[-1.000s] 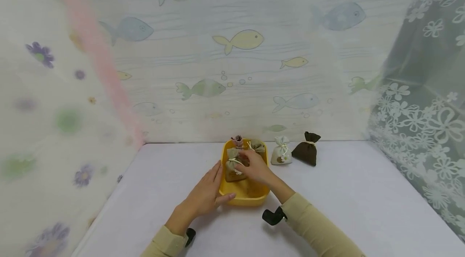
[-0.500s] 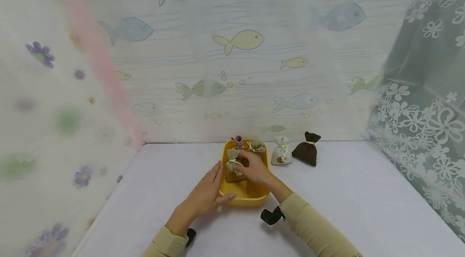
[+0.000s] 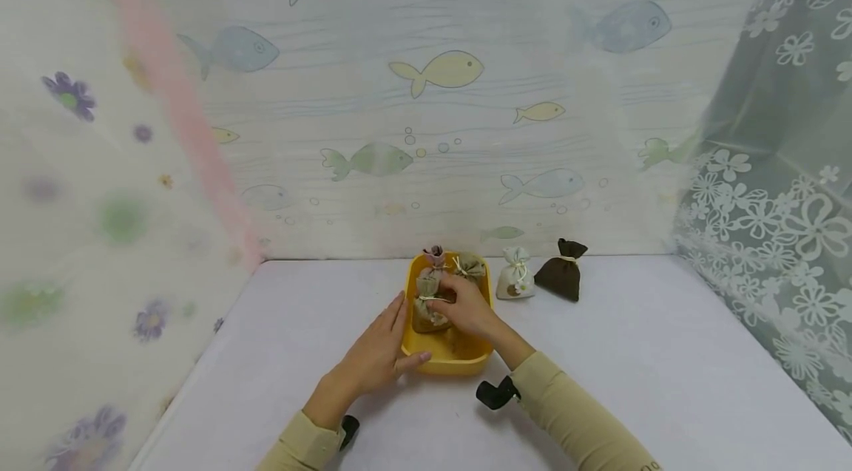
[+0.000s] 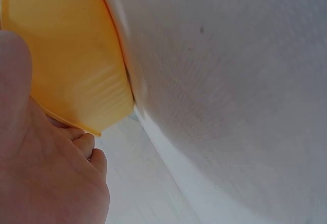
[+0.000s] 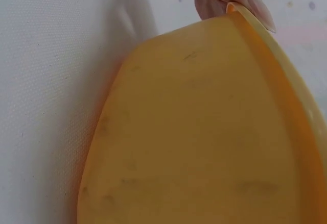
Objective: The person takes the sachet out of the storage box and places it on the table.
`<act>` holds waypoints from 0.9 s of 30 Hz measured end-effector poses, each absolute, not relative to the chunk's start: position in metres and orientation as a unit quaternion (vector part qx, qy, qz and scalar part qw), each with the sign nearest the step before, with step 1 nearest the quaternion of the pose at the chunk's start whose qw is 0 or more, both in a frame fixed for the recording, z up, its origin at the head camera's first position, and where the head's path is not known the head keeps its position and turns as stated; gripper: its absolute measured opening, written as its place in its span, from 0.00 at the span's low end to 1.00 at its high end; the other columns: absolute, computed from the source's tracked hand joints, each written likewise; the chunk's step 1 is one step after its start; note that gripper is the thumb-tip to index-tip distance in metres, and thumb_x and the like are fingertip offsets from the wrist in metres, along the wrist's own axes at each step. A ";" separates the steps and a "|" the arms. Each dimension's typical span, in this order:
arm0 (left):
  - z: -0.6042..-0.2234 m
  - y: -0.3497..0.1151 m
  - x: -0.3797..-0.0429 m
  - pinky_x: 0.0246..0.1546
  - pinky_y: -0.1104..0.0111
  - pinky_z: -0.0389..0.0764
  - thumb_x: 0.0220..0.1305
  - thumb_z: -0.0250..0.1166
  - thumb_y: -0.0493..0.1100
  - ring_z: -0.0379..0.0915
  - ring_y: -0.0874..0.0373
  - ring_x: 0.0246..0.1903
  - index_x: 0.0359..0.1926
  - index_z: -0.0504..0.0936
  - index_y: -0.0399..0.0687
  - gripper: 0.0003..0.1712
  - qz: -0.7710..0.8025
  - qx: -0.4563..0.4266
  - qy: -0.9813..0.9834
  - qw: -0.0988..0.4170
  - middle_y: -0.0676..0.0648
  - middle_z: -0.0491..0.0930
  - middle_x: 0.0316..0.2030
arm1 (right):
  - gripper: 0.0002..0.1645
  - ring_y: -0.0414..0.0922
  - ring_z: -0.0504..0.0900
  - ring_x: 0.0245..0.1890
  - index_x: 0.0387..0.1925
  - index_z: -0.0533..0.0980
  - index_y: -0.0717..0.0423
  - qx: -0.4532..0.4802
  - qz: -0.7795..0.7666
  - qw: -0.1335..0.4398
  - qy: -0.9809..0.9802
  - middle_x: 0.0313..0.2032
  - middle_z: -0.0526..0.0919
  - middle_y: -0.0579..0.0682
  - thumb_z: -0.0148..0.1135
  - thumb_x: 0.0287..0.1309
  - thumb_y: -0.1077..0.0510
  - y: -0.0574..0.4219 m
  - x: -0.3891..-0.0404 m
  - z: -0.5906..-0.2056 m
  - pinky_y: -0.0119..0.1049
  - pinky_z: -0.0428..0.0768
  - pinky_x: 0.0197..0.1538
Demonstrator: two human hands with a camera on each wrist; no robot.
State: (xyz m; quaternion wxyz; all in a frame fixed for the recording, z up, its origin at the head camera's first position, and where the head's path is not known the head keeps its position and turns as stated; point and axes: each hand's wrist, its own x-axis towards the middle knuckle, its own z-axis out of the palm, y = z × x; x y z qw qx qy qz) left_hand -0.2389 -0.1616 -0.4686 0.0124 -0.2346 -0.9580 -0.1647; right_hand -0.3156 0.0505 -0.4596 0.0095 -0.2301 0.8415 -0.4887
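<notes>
A yellow plastic tub (image 3: pixel 447 366) sits on the table and holds several small drawstring pouches. My right hand (image 3: pixel 471 308) reaches into it and pinches a beige-and-brown pouch (image 3: pixel 424 312) near its tied neck. Behind that pouch are a pink pouch (image 3: pixel 434 259) and another olive-beige pouch (image 3: pixel 470 265), both partly hidden. My left hand (image 3: pixel 373 353) rests along the tub's left side, fingers straight and thumb at the front. In the left wrist view, the left palm (image 4: pixel 56 168) lies beside the tub's wall (image 4: pixel 76 55). The right wrist view shows mostly the tub's outer wall (image 5: pixel 194 122).
Right of the tub, a white pouch (image 3: pixel 515 277) and a dark brown pouch (image 3: pixel 562 275) stand on the white table (image 3: pixel 632 367). A fish-print curtain (image 3: pixel 446 160) hangs behind the table's far edge, with sheer flowered curtains at both sides.
The pouch under my right hand has shifted slightly, its top sitting a little lower, so more of the pink pouch shows. My left hand has stayed in place.
</notes>
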 end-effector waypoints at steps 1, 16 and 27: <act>-0.468 -0.161 -0.239 0.77 0.50 0.53 0.71 0.54 0.73 0.41 0.43 0.79 0.80 0.43 0.32 0.60 -0.165 -0.235 -0.958 0.012 0.36 0.39 0.81 | 0.17 0.48 0.82 0.55 0.56 0.81 0.57 -0.230 -0.491 0.009 0.840 0.52 0.84 0.50 0.68 0.67 0.60 0.051 -0.316 -0.459 0.46 0.81 0.60; -0.470 -0.159 -0.240 0.77 0.50 0.53 0.70 0.55 0.73 0.41 0.43 0.79 0.80 0.42 0.32 0.61 -0.165 -0.233 -0.958 0.012 0.36 0.39 0.81 | 0.17 0.48 0.83 0.52 0.56 0.82 0.59 -0.231 -0.504 0.006 0.832 0.50 0.86 0.51 0.67 0.67 0.60 0.055 -0.312 -0.455 0.45 0.83 0.57; -0.471 -0.160 -0.238 0.76 0.49 0.54 0.70 0.57 0.71 0.44 0.42 0.79 0.80 0.44 0.31 0.60 -0.166 -0.235 -0.957 0.021 0.35 0.41 0.81 | 0.13 0.47 0.83 0.51 0.51 0.83 0.57 -0.247 -0.511 0.003 0.823 0.47 0.86 0.49 0.66 0.68 0.57 0.060 -0.301 -0.435 0.45 0.84 0.55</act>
